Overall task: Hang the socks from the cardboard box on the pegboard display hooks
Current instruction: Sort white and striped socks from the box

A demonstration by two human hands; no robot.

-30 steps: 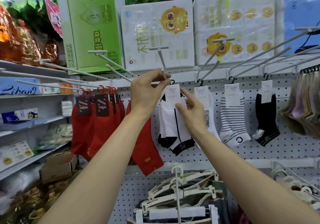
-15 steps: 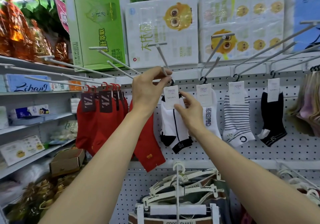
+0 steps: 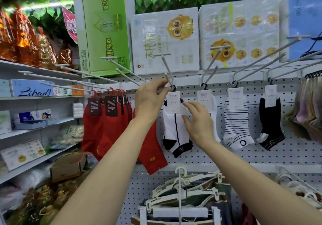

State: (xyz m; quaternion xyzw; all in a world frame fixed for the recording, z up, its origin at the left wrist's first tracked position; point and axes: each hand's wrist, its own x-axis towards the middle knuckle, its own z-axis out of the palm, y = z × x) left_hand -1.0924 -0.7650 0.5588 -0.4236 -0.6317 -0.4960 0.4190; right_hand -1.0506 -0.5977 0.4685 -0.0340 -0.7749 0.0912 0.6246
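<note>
Hanging is the step in hand: the left hand pinches the white sock's hanger on the display hook, the right hand, fingers relaxed, steadies it; next, letting go.

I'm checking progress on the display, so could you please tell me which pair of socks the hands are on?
The white pair with black trim, between the red socks and the striped pair; left hand pinches its hanger, right hand touches it.
</note>
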